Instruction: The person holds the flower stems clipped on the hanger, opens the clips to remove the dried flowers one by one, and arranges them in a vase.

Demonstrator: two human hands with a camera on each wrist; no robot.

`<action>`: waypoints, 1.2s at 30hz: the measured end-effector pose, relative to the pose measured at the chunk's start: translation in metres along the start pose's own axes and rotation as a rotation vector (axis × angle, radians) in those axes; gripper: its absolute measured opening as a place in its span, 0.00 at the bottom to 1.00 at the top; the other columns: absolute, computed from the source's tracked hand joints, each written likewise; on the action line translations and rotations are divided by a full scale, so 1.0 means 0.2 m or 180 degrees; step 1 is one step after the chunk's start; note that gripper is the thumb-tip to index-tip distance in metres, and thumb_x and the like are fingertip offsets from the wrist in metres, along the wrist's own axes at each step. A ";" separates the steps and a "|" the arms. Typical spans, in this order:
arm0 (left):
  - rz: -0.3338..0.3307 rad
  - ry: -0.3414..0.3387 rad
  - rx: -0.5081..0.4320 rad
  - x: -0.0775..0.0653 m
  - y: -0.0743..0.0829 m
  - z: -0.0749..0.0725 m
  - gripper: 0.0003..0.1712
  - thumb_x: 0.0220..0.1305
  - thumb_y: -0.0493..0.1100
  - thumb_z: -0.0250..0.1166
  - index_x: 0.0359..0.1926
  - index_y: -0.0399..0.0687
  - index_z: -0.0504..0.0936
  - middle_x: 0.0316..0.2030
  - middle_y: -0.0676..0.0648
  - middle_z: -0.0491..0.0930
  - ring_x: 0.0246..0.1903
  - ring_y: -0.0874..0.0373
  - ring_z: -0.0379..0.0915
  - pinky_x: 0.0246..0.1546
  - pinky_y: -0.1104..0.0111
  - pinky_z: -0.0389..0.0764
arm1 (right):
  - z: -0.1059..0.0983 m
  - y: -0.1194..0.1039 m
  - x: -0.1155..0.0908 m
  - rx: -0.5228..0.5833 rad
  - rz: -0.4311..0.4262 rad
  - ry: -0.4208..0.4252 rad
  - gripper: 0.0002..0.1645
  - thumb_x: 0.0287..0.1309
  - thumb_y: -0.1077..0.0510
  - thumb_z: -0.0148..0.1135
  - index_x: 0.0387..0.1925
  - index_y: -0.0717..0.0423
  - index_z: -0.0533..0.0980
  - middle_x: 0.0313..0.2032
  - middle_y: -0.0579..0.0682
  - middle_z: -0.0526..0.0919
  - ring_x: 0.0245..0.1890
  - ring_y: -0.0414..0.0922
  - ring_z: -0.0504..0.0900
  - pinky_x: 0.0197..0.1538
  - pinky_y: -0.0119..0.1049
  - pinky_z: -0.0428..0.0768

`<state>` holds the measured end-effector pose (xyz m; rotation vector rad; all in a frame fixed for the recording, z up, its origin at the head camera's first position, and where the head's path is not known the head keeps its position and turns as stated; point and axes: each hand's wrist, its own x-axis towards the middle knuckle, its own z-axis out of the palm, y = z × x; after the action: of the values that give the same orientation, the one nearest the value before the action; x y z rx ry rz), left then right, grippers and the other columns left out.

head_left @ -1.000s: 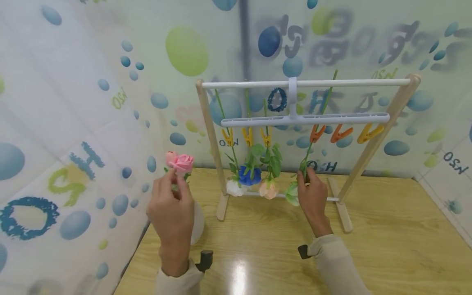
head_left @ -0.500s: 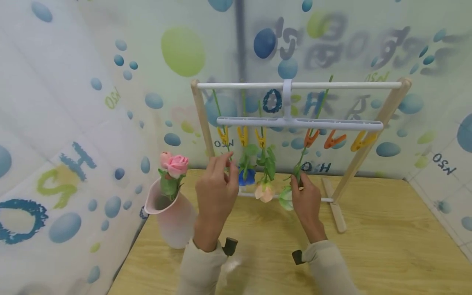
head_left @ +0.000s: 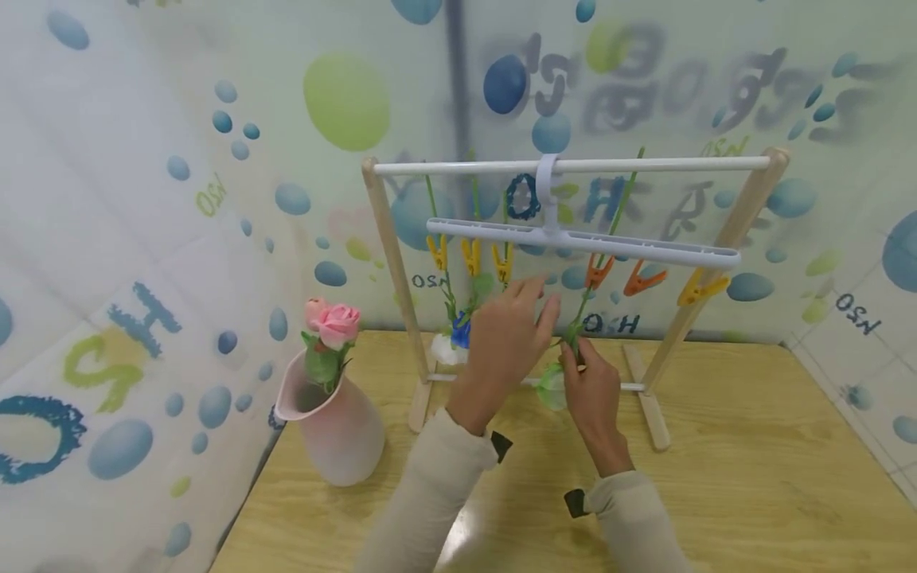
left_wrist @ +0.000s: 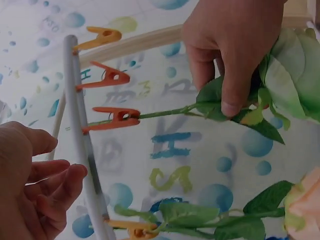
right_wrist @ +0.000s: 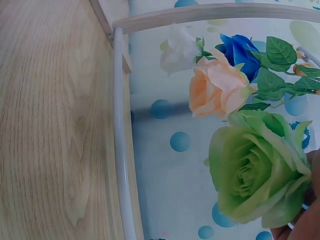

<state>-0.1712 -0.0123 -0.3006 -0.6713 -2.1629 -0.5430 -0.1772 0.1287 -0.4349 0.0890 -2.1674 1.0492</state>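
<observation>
My right hand (head_left: 593, 390) pinches the leafy stem of a green rose (right_wrist: 257, 170) just above its bloom. The rose hangs head down, its stem held higher up by an orange clothespin (left_wrist: 117, 117) on a white hanger (head_left: 645, 247). With nothing in its loosely bent fingers, my left hand (head_left: 501, 346) is raised near the middle of the hanger; the left wrist view shows it apart from the bar. A peach rose (right_wrist: 220, 87), a blue rose (right_wrist: 240, 55) and a white rose (right_wrist: 180, 50) hang from yellow clothespins, the peach one hidden behind my left hand in the head view.
The hanger hooks over the white top rod (head_left: 458, 168) of a wooden-legged rack. Another orange clothespin (head_left: 643, 278) and a yellow clothespin (head_left: 702, 288) carry no flower. A pink-white vase (head_left: 344, 438) with pink roses (head_left: 337, 325) stands left on the wooden table (head_left: 759, 461).
My left hand has left the pink roses in the vase and moved right, up to the hanger. The hanger has tilted, its right side lower. My right hand keeps its pinch on the green rose.
</observation>
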 end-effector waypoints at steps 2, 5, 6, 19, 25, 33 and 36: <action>-0.0025 -0.0184 0.0009 0.04 0.03 0.06 0.20 0.72 0.50 0.59 0.54 0.42 0.83 0.43 0.47 0.87 0.16 0.61 0.76 0.16 0.73 0.73 | -0.01 0.01 0.00 -0.0012 -0.0053 0.0008 0.09 0.70 0.57 0.58 0.37 0.58 0.80 0.25 0.53 0.86 0.21 0.49 0.84 0.23 0.41 0.78; -0.0160 -0.0424 0.0018 0.09 0.07 0.13 0.25 0.73 0.55 0.57 0.57 0.42 0.82 0.47 0.45 0.86 0.17 0.60 0.77 0.17 0.72 0.76 | -0.02 0.02 0.00 -0.0045 -0.0140 0.0011 0.07 0.69 0.59 0.59 0.36 0.57 0.79 0.25 0.54 0.86 0.20 0.48 0.83 0.23 0.38 0.76; -0.0210 -0.0473 0.0021 0.10 0.09 0.15 0.26 0.73 0.56 0.57 0.58 0.42 0.81 0.47 0.45 0.86 0.16 0.60 0.77 0.17 0.72 0.76 | -0.02 0.03 -0.01 -0.0048 -0.0159 0.0013 0.06 0.69 0.59 0.59 0.35 0.57 0.79 0.25 0.54 0.86 0.20 0.47 0.82 0.22 0.36 0.75; -0.0430 -0.0532 0.0127 0.19 0.14 0.28 0.22 0.70 0.64 0.55 0.40 0.51 0.81 0.15 0.57 0.72 0.07 0.66 0.58 0.09 0.76 0.56 | -0.05 0.02 -0.03 -0.0091 -0.0395 -0.0048 0.09 0.68 0.61 0.60 0.29 0.54 0.76 0.20 0.50 0.79 0.20 0.44 0.80 0.24 0.38 0.76; -0.0325 -0.0452 0.0040 0.21 0.14 0.28 0.21 0.72 0.60 0.56 0.25 0.54 0.77 0.12 0.57 0.69 0.06 0.67 0.57 0.08 0.76 0.54 | -0.06 0.02 -0.02 0.0014 -0.0468 -0.0076 0.06 0.67 0.62 0.61 0.32 0.54 0.77 0.23 0.52 0.82 0.20 0.43 0.80 0.22 0.35 0.74; -0.0253 -0.0422 0.0177 0.22 0.13 0.28 0.26 0.73 0.58 0.54 0.17 0.55 0.69 0.07 0.56 0.59 0.05 0.64 0.48 0.08 0.75 0.47 | -0.08 0.04 -0.04 -0.0219 -0.0066 -0.0165 0.09 0.67 0.60 0.61 0.29 0.55 0.78 0.21 0.53 0.83 0.14 0.41 0.74 0.19 0.34 0.69; -0.0225 -0.0403 0.0248 0.21 0.13 0.28 0.23 0.72 0.60 0.55 0.23 0.55 0.75 0.07 0.56 0.61 0.05 0.64 0.48 0.08 0.74 0.48 | -0.08 0.06 -0.05 -0.0393 0.0105 -0.0317 0.17 0.66 0.61 0.61 0.20 0.53 0.71 0.18 0.53 0.81 0.12 0.40 0.69 0.18 0.35 0.66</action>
<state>-0.2096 0.0519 -0.2960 -0.6031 -2.3208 -0.4613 -0.1640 0.1462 -0.4426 0.0494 -2.3255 0.9447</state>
